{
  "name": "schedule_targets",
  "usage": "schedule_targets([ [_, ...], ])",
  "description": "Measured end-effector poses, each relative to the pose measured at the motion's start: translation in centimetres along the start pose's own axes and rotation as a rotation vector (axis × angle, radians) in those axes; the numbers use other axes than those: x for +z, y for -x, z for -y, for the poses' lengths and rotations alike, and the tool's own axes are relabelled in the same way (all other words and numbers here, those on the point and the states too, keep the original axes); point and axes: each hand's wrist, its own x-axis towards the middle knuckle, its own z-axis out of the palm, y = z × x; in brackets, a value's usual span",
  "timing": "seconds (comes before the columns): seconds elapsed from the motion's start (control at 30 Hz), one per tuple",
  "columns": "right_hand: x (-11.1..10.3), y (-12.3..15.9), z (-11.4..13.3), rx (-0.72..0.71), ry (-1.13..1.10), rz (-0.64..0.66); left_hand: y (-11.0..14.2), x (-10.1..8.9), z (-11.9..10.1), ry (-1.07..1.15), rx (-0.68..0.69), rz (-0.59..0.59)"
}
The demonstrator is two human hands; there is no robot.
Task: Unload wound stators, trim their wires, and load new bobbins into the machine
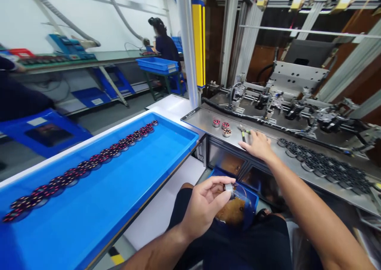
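Observation:
My left hand (205, 204), held above my lap, pinches a small grey cylindrical motor part (229, 188) between thumb and fingers; thin wire seems to trail from it. On the metal bench lies a pair of small pliers (243, 134) with green-and-black handles. My right hand (258, 145) is at those handles, thumb and fingers apart on either side of them. Left of the pliers sit red-topped motor stators (216, 123) and a coppery wound stator (226, 132). Below my left hand is a blue bin (253, 200) with a brownish inside.
A long blue tray (119, 198) at left holds a row of wound stators (101, 159). Many black ring-shaped parts (324, 162) cover the bench's right side. Behind stands a machine with fixtures (270, 99) and a yellow post (198, 43). A co-worker (166, 43) sits farther back.

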Motion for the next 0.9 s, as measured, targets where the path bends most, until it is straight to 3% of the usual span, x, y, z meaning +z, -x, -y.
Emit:
schedule_targets([
  [0.13, -0.6, -0.7, -1.0, -0.016, -0.002, 0.077, -0.2, -0.6, -0.4, 0.018, 0.014, -0.051],
  [0.23, -2.5, -0.7, -2.0, -0.014, -0.098, 0.103, -0.2, -0.5, -0.5, 0.031, 0.038, -0.065],
  [0.3, -4.1, 1.0, -2.5, -0.007, -0.200, 0.118, -0.1, -0.2, -0.5, 0.030, 0.058, -0.066],
  [0.37, -5.6, 4.6, -2.6, -0.013, -0.319, 0.133, 0.0, 0.2, -0.6, 0.032, 0.069, -0.064],
  [0.43, -6.5, 10.0, -2.4, -0.033, -0.456, 0.150, 0.1, 0.6, -0.7, 0.034, 0.063, -0.056],
  [0.5, -6.6, 16.0, -2.0, -0.041, -0.749, 0.185, 0.1, 0.9, -0.6, 0.039, 0.033, -0.031],
  [0.63, -4.8, 25.6, -1.0, -0.088, -0.670, 0.081, 0.3, 2.0, -0.2, 0.073, -0.046, 0.087],
  [0.73, -3.4, 28.7, -0.5, -0.168, -0.658, 0.031, 0.4, 3.3, 0.3, 0.094, -0.063, 0.160],
  [0.9, -3.4, 29.2, -0.5, -0.228, -0.510, -0.085, 0.6, 4.9, 0.8, 0.079, -0.102, 0.219],
])
